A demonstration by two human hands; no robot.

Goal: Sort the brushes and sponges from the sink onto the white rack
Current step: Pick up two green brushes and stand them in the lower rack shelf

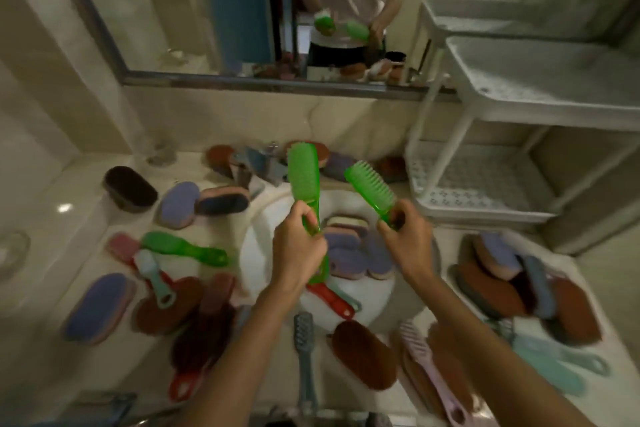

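your left hand (298, 239) is wrapped round the handle of one green brush (304, 173), its head pointing to 12 o'clock. your right hand (408, 238) pinches the handle end of a second green brush (369, 186), whose head leans toward 11 o'clock. neither hand has anything else in it. both brushes hang over the sink (260, 246), where purple sponges (346, 255) and a red brush (333, 299) lie in the basin.

the white rack (460, 135) stands at 2 o'clock from your hands, and its lower shelf (485, 189) is the nearer landing spot. judging by the matched pair, the step in hand looks like carrying the two green ones across together.

to do it well, take the right one first, since that hand is closer to the rack. its hold is a light pinch at the very tip, so slide your fingers further up the handle before you swing, or the head may dip and clip a rack post. lay both side by side, heads the same way, so like sits with like. a third green brush (181, 248) waits on the counter at 9 o'clock, so leave room beside the pair.
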